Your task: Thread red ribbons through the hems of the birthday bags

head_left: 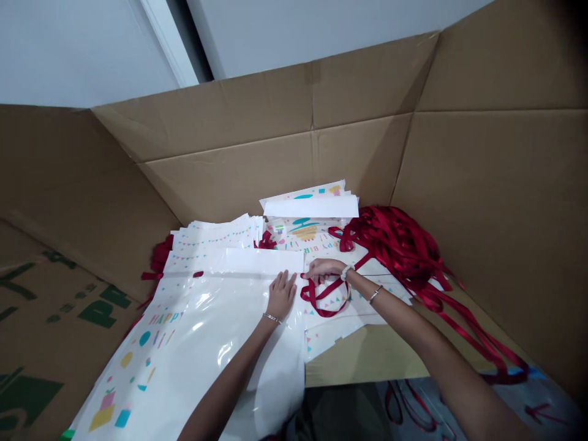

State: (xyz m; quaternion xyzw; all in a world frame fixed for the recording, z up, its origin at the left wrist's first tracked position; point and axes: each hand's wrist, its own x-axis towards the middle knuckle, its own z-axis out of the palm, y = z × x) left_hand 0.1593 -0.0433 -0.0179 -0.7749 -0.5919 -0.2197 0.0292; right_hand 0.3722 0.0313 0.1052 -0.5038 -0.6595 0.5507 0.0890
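The thin red ribbon loop (324, 300) under the right hand (324, 268) looks the likeliest thing to go wrong: pinched only at its upper end, it could slip out of the fingers or pull askew, and the heap of loose red ribbons (404, 245) just beyond and to the right of that hand lies close enough to snag or tangle with it. The glossy white bag (206, 331) could also skid, since its shiny face gives the flat left hand (281, 295) little grip, and a slide would crease the folded top edge (264, 261) just ahead of the fingertips. As things stand, the left hand lies open, palm down and fingers spread, pressing on the bag near its upper right corner, holding nothing. The right hand is curled, fingertips closed on the ribbon loop, which hangs toward the person below that hand and just right of the left hand. The two hands sit close together, not touching. More printed bags (215, 236) are stacked beyond the left hand, and another batch (312, 205) stands further off beyond the right. Cardboard walls (275, 122) rise all around, well apart from both hands.
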